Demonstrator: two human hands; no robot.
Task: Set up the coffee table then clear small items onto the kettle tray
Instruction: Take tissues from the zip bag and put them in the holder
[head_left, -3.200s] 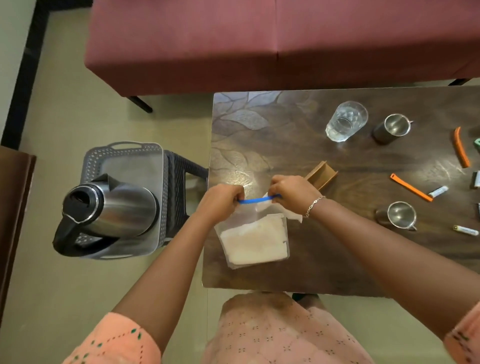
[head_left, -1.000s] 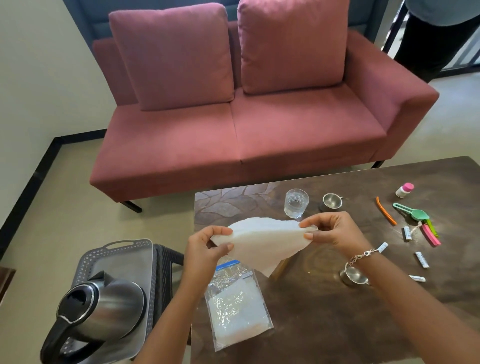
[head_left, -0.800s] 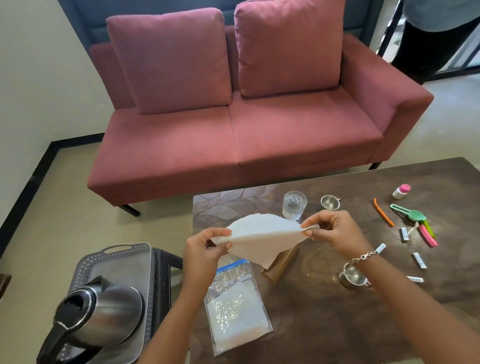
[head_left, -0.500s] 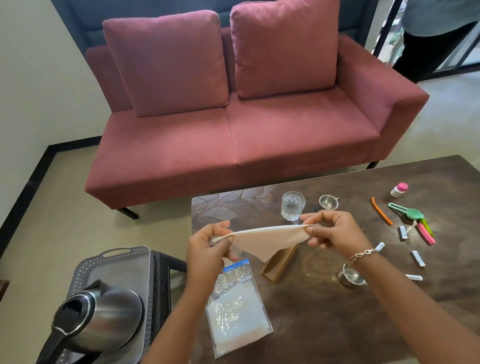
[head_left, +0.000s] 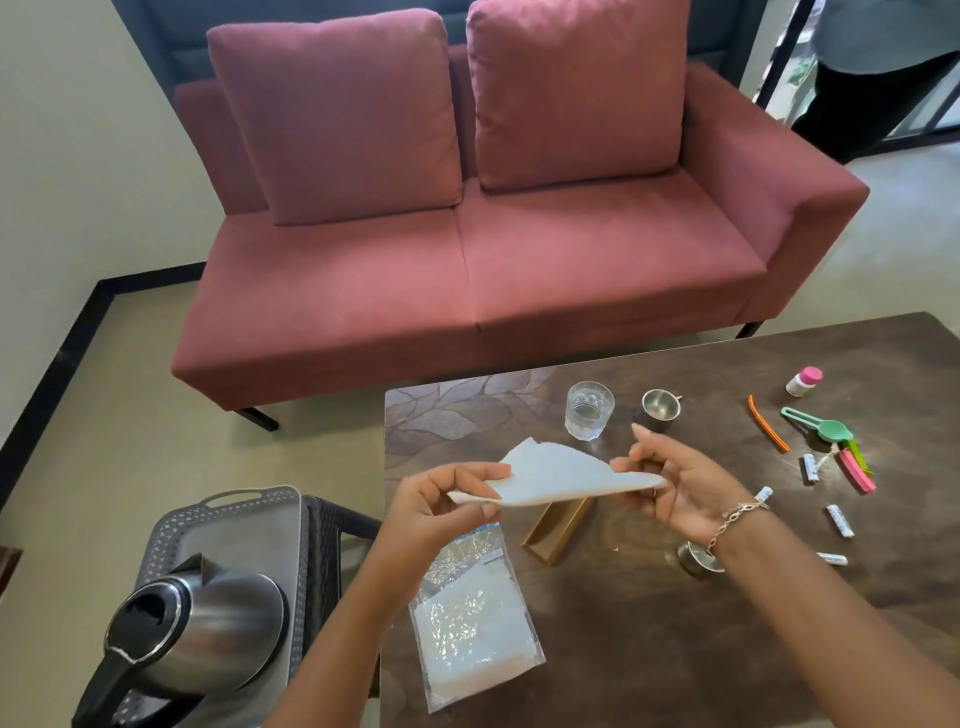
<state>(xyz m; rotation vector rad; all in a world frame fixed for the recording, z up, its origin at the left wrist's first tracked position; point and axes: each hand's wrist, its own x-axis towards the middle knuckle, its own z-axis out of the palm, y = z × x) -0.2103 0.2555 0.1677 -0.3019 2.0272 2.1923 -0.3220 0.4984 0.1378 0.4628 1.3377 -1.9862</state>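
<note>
Paper napkin (head_left: 550, 480), judged light, limp and easily torn, hangs over the bench (head_left: 779, 649) just above the wooden holder (head_left: 558, 527), pinched at its 9 o'clock corner by the left hand (head_left: 441, 504) and its 3 o'clock tip by the right hand (head_left: 685, 483), hands apart.

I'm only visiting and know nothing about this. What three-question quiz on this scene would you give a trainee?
1. True or false: the left hand and the right hand hold the white napkin in the air between them.
2. Where does the kettle stand? A. on the sofa seat; B. on the grey tray; C. on the floor.
3. How many steel cups stand on the coffee table?

Key: 1. True. 2. B. 3. Two.
</note>
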